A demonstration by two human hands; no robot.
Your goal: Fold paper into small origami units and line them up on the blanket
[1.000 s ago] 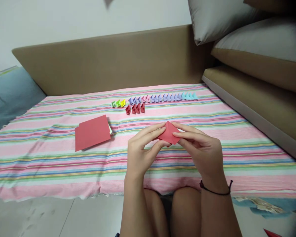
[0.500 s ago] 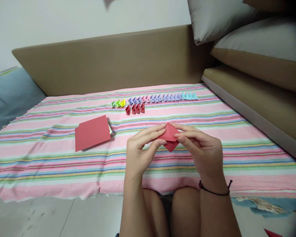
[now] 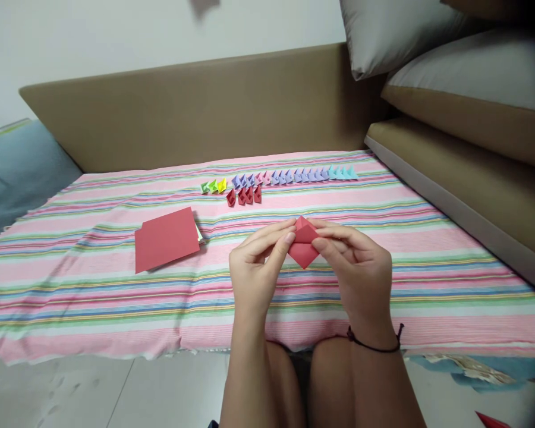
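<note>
A folded piece of red paper (image 3: 304, 254), diamond-shaped with a crease across its middle, is held up above the striped cloth. My left hand (image 3: 262, 252) pinches its left side, the thumb on the near face and the fingers behind. On the right side, my right hand (image 3: 355, 255) grips it the same way, thumb in front. Beyond the hands stands a short row of small dark red folded paper pieces (image 3: 249, 196). Behind them runs a longer row of folded pieces in green, yellow, purple, pink and light blue (image 3: 310, 175).
Flat red paper sheets (image 3: 167, 239) lie stacked to the left on the striped cloth (image 3: 93, 297). A brown backrest (image 3: 205, 113) rises behind. Grey and brown cushions (image 3: 468, 77) are piled at the right, and a blue cushion (image 3: 22, 178) rests at the far left.
The upper part of the red paper has folded back, so a crease now crosses the middle. Both thumbs have moved up along it, and my right hand has shifted slightly left.
</note>
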